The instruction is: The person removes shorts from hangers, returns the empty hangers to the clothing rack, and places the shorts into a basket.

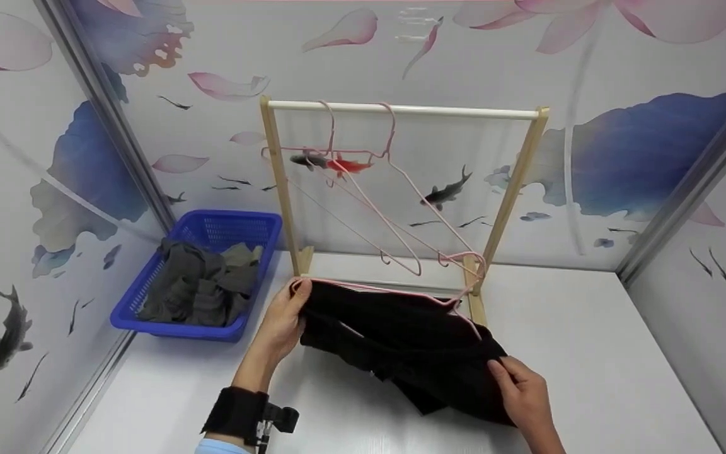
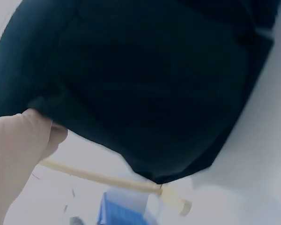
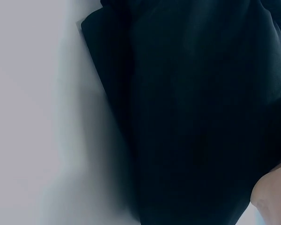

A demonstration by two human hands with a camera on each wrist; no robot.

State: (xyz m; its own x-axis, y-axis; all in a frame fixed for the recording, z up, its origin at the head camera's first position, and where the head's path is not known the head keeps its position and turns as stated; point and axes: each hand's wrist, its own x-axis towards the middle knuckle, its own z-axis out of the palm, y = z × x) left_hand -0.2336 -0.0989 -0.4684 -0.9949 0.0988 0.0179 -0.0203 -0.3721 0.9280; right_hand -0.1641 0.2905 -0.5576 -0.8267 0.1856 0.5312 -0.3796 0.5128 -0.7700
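Note:
A black garment (image 1: pixel 401 359) is stretched between both hands above the white tabletop. A pink hanger (image 1: pixel 375 288) runs along its upper edge, and part of its right arm dips inside the cloth. My left hand (image 1: pixel 282 321) pinches the garment's left corner together with the hanger's end. At the lower right edge of the cloth, my right hand (image 1: pixel 524 391) grips the fabric between thumb and fingers. Dark cloth (image 2: pixel 131 84) fills most of the left wrist view, and also the right wrist view, where only part of the right hand (image 3: pixel 274 194) shows.
Behind the garment stands a wooden-legged rack with a white bar (image 1: pixel 451 112). Two pink hangers (image 1: pixel 424 195) hang from it. To the left, a blue basket (image 1: pixel 177 331) contains crumpled grey clothes (image 1: pixel 205 284). Printed wall panels enclose the white table (image 1: pixel 590 353).

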